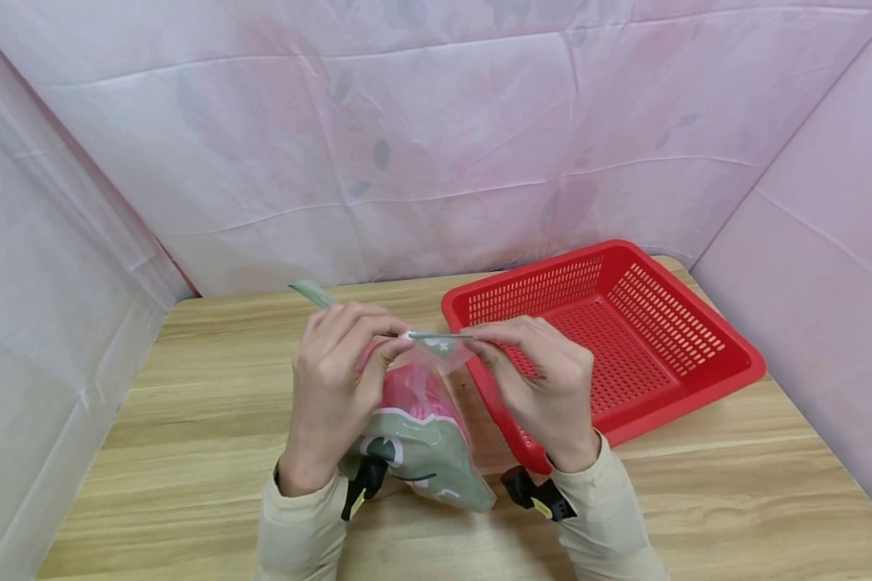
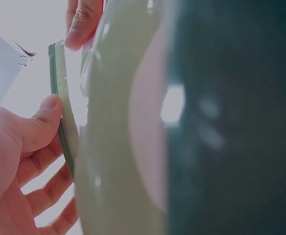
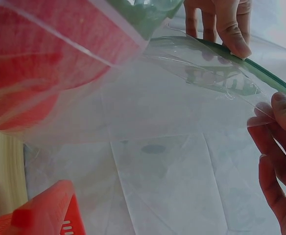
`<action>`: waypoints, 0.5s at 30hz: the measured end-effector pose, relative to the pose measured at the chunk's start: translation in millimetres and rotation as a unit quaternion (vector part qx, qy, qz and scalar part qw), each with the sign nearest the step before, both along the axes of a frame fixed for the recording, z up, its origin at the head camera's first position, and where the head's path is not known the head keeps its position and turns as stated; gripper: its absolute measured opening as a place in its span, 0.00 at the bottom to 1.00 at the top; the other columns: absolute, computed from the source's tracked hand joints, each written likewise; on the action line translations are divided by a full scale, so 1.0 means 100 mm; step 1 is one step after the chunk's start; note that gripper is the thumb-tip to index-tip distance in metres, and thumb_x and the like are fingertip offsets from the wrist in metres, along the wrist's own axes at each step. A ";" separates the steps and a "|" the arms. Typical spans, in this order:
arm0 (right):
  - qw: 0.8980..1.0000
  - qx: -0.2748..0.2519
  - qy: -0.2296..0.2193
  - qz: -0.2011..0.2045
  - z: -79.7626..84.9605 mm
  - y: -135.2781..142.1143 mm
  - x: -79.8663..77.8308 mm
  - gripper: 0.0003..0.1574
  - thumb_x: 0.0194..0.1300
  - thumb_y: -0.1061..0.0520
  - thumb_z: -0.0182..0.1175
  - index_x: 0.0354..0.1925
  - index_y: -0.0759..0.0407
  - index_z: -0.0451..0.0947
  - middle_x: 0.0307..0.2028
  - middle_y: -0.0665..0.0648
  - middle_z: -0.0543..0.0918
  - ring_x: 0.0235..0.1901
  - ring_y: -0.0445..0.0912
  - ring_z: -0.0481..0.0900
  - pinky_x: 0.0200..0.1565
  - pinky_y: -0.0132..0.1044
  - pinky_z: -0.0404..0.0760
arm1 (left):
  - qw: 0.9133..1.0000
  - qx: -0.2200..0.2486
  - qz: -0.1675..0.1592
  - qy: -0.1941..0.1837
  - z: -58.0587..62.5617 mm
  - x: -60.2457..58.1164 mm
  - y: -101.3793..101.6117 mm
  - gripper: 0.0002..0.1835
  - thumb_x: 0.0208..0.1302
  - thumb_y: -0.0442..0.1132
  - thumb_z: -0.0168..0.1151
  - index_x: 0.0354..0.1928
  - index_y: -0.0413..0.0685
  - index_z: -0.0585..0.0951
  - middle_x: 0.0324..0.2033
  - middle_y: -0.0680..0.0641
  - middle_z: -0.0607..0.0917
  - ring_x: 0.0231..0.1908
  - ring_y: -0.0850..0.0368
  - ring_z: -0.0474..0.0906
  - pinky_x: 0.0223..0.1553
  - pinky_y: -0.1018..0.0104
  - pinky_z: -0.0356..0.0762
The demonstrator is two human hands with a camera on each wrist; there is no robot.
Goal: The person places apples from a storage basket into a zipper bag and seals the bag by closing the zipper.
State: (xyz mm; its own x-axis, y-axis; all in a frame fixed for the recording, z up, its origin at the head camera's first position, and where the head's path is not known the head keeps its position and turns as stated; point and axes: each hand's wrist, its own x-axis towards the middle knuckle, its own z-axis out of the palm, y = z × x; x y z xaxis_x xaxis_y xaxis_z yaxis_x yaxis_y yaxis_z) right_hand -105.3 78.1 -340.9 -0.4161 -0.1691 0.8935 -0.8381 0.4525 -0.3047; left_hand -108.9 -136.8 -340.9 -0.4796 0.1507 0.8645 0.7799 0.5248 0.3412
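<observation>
A clear zip-lock bag (image 1: 429, 452) printed with a green cartoon face lies on its side over the table, with something pinkish-red (image 3: 30, 63) inside it. My left hand (image 1: 334, 379) pinches the bag's green zip strip (image 2: 67, 132) between thumb and fingers. At the strip's right end, my right hand (image 1: 548, 375) pinches the same edge with thumb and forefinger. Between the two hands the strip is drawn out straight, and a loose end sticks out past the left hand. The bag's printed side fills much of the left wrist view.
A red plastic basket (image 1: 741, 367) with perforated sides stands at the right, close beside the right hand. Under everything is a wood-grain table (image 1: 182, 436). Pale pink patterned cloth (image 1: 436, 145) hangs behind and along both sides.
</observation>
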 end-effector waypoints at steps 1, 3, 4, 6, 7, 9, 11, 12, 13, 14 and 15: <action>1.000 0.000 -0.001 -0.001 0.00 0.00 0.00 0.17 0.71 0.50 0.65 0.40 0.64 0.88 0.36 0.57 0.91 0.32 0.46 0.86 0.39 0.27 0.82 | 1.000 0.002 0.000 0.002 0.00 0.00 0.00 0.08 0.58 0.35 0.76 0.37 0.41 0.86 0.36 0.46 0.88 0.40 0.51 0.83 0.52 0.53 0.74; 1.000 0.000 -0.001 -0.002 0.00 0.00 0.00 0.17 0.71 0.50 0.65 0.40 0.64 0.88 0.36 0.57 0.91 0.32 0.46 0.86 0.38 0.27 0.82 | 1.000 0.004 -0.001 0.006 0.00 0.00 0.00 0.08 0.57 0.35 0.76 0.37 0.41 0.86 0.36 0.46 0.88 0.40 0.51 0.83 0.51 0.53 0.74; 1.000 -0.001 -0.001 -0.001 0.00 0.00 0.00 0.18 0.71 0.50 0.65 0.40 0.64 0.88 0.36 0.58 0.91 0.32 0.46 0.86 0.38 0.27 0.82 | 1.000 0.006 -0.001 0.007 0.00 0.00 0.00 0.08 0.57 0.35 0.76 0.37 0.41 0.86 0.35 0.46 0.88 0.40 0.51 0.83 0.51 0.53 0.74; 1.000 -0.001 -0.001 -0.002 0.00 0.01 0.00 0.18 0.71 0.49 0.65 0.40 0.65 0.88 0.36 0.58 0.91 0.32 0.46 0.86 0.39 0.26 0.82 | 1.000 0.005 0.000 0.007 0.00 0.00 0.00 0.08 0.58 0.35 0.75 0.37 0.41 0.86 0.35 0.46 0.88 0.40 0.51 0.83 0.51 0.54 0.74; 1.000 -0.002 0.000 -0.001 0.00 0.01 0.00 0.18 0.71 0.50 0.65 0.40 0.65 0.87 0.36 0.58 0.91 0.32 0.46 0.86 0.39 0.26 0.82 | 1.000 0.004 0.001 0.007 0.00 0.00 0.00 0.08 0.58 0.35 0.75 0.37 0.41 0.86 0.35 0.46 0.88 0.40 0.51 0.83 0.51 0.53 0.74; 1.000 -0.003 0.000 0.001 0.00 0.01 0.00 0.18 0.71 0.50 0.65 0.40 0.66 0.87 0.36 0.58 0.91 0.32 0.47 0.87 0.40 0.26 0.82 | 1.000 0.001 0.003 0.006 0.00 0.00 0.00 0.08 0.58 0.35 0.75 0.37 0.41 0.86 0.35 0.46 0.88 0.39 0.51 0.83 0.52 0.53 0.74; 1.000 -0.003 -0.001 0.002 0.00 0.01 0.00 0.19 0.71 0.49 0.65 0.40 0.66 0.87 0.36 0.59 0.91 0.33 0.47 0.87 0.42 0.25 0.82 | 1.000 0.000 0.004 0.005 0.01 0.00 -0.01 0.07 0.59 0.35 0.75 0.37 0.41 0.87 0.35 0.46 0.88 0.40 0.51 0.83 0.52 0.53 0.74; 1.000 -0.003 -0.001 0.002 0.01 0.01 0.00 0.19 0.71 0.49 0.65 0.40 0.66 0.87 0.36 0.59 0.91 0.33 0.47 0.87 0.42 0.25 0.82 | 1.000 -0.001 0.005 0.005 0.01 0.00 -0.01 0.07 0.59 0.35 0.75 0.37 0.41 0.86 0.35 0.46 0.88 0.40 0.51 0.83 0.52 0.53 0.74; 1.000 -0.003 -0.001 0.002 0.01 0.02 0.00 0.19 0.71 0.49 0.65 0.40 0.66 0.87 0.36 0.59 0.91 0.33 0.47 0.87 0.43 0.25 0.83 | 1.000 -0.001 0.005 0.005 0.01 0.00 -0.01 0.08 0.59 0.35 0.75 0.37 0.41 0.86 0.35 0.46 0.88 0.39 0.51 0.83 0.52 0.53 0.74; 1.000 -0.002 -0.002 0.001 0.01 0.02 0.00 0.19 0.71 0.49 0.65 0.40 0.66 0.87 0.36 0.59 0.91 0.33 0.47 0.87 0.43 0.25 0.83 | 1.000 -0.002 0.005 0.005 0.01 0.00 -0.01 0.08 0.59 0.35 0.75 0.37 0.41 0.86 0.35 0.46 0.88 0.39 0.51 0.83 0.52 0.52 0.74; 1.000 -0.002 -0.002 0.000 0.01 0.02 0.00 0.19 0.71 0.49 0.65 0.40 0.66 0.87 0.36 0.59 0.91 0.33 0.47 0.87 0.43 0.25 0.83 | 1.000 -0.001 0.005 0.005 0.01 0.00 -0.01 0.08 0.58 0.35 0.75 0.37 0.41 0.87 0.35 0.46 0.88 0.40 0.51 0.83 0.52 0.52 0.74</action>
State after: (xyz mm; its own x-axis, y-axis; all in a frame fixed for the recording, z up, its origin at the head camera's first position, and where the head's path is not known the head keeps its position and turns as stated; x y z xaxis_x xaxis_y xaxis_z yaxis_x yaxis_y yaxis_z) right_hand -105.6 79.9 -340.4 -0.4193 -0.1654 0.8926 -0.8370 0.4512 -0.3096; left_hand -108.9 -138.1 -340.3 -0.4720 0.1466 0.8693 0.7779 0.5332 0.3325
